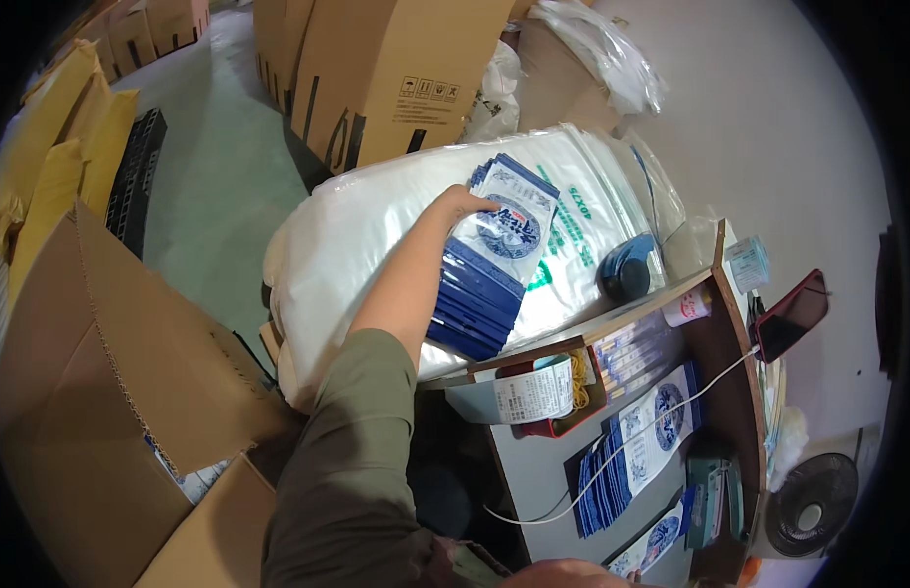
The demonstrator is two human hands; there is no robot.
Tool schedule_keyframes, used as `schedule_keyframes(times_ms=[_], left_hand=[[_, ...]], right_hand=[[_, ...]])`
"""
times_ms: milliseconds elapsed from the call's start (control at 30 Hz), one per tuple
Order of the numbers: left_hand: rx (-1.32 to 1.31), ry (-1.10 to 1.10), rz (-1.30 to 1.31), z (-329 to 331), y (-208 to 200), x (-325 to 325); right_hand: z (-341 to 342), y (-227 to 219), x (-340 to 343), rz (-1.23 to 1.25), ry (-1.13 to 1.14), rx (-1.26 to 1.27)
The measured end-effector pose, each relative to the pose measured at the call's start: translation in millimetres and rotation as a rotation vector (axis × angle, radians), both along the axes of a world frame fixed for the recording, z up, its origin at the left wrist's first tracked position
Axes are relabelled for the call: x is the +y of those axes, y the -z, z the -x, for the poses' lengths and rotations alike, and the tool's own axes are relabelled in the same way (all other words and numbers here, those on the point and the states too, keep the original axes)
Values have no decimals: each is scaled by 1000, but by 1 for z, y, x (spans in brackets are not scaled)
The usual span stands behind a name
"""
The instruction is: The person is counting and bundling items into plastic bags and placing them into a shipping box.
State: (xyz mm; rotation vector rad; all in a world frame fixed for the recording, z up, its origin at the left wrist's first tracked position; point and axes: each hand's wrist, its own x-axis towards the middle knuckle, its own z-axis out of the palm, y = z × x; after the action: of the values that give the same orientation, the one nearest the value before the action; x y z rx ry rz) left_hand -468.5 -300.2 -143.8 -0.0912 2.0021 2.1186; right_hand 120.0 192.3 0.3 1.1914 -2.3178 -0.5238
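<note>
My left hand [457, 206] reaches forward and is closed on the upper end of a fanned stack of blue-and-white printed packaging bags [504, 235], thumb on top. The stack lies on a large bundle of clear plastic bags [357, 225]. At the bottom edge, only part of my right hand [563, 575] shows. It is by a single blue-and-white packaging bag [656, 544], and a fingertip appears at that bag's lower edge; most of its fingers are cut off. A second fanned stack of these bags [622, 456] lies on the grey desk [533, 490].
Cardboard boxes stand at left [112, 392] and at the back [377, 78]. A small box holds rubber bands [579, 380]. A white cable [563, 514] crosses the desk to a phone [793, 314]. A tape roll [626, 274] sits on the bundle; a fan [813, 505] stands right.
</note>
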Motion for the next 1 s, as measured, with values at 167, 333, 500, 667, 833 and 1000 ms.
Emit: schedule_keyframes(times_ms=[167, 333, 500, 667, 833, 1000], left_hand=[[-82, -36, -28, -10, 8, 1], [-103, 50, -124, -19, -12, 2], [-191, 231, -451, -35, -21, 3], [-82, 288, -382, -45, -7, 21], [8, 90, -429, -69, -5, 14], [71, -375, -704, -134, -9, -32]], right_hand=[[-27, 0, -100, 841, 1153, -251], [-2, -2, -30, 446, 553, -137], [-1, 6, 5, 4, -47, 34], [-7, 7, -3, 53, -20, -6], [-7, 6, -4, 68, 35, -31], [-95, 92, 37, 364, 815, -308]])
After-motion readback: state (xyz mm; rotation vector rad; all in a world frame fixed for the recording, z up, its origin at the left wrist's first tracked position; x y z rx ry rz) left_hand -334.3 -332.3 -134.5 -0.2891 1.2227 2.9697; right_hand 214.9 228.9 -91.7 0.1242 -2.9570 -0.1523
